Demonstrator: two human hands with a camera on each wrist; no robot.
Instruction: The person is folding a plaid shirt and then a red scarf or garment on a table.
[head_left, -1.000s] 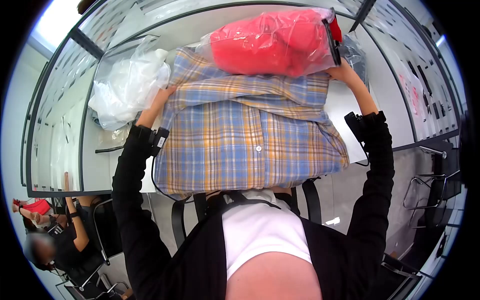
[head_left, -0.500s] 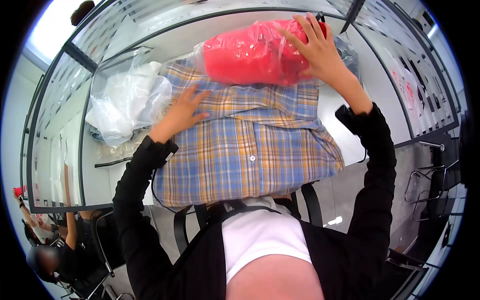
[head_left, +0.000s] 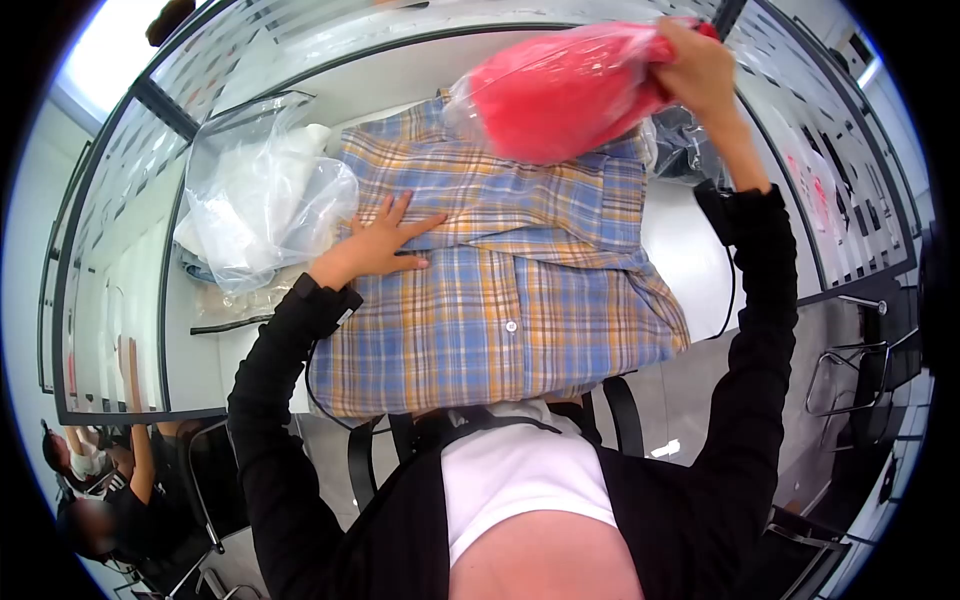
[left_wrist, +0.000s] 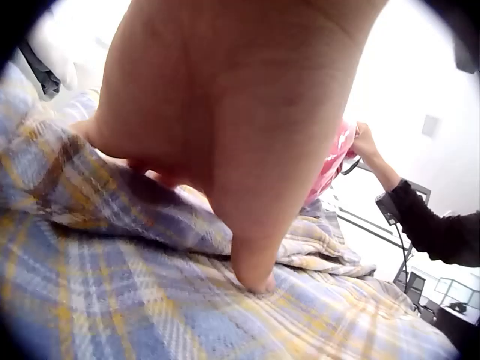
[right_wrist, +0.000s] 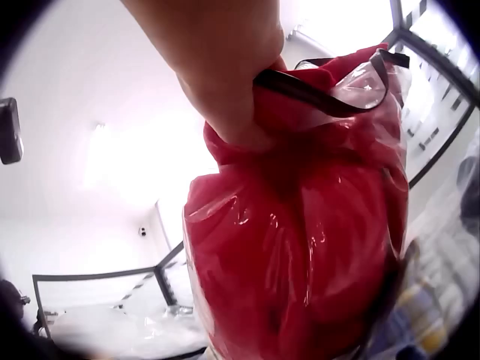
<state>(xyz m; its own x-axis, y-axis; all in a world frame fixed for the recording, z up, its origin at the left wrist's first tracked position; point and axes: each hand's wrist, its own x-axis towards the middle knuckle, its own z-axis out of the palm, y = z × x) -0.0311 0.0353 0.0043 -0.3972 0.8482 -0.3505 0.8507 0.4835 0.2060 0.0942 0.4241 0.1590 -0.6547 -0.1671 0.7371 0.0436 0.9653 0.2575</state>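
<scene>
The left hand (head_left: 372, 248) rests on the plaid shirt (head_left: 430, 345), on its left part, with the fingers spread. In the left wrist view the thumb (left_wrist: 255, 266) touches the cloth near a fold, and the palm hides a good part of the shirt behind it. The shirt lies on the desk (head_left: 685, 225), with folds across its upper half and a pale button (head_left: 512, 326) lower down.

The right hand (head_left: 698, 75) grips the upper end of the red bundle (head_left: 560, 95), which is inside clear plastic. Its fingers are curled into the bag there, but I cannot tell each fingertip, because the bag covers some of them. A black strip (right_wrist: 322, 96) loops at this end. The bundle is held tilted above the far right part of the shirt and hides a piece of it; whether its lower end touches the cloth, I cannot tell.

At the left edge of the shirt is a clear bag with white content (head_left: 265, 195), and below it a flat clear package (head_left: 250, 298) and a thin black bar (head_left: 228, 326). Beyond the shirt's right side, near the bundle, lies a dark item in plastic (head_left: 688, 148). Transparent panels (head_left: 110, 290) with dark frames stand around the desk.
</scene>
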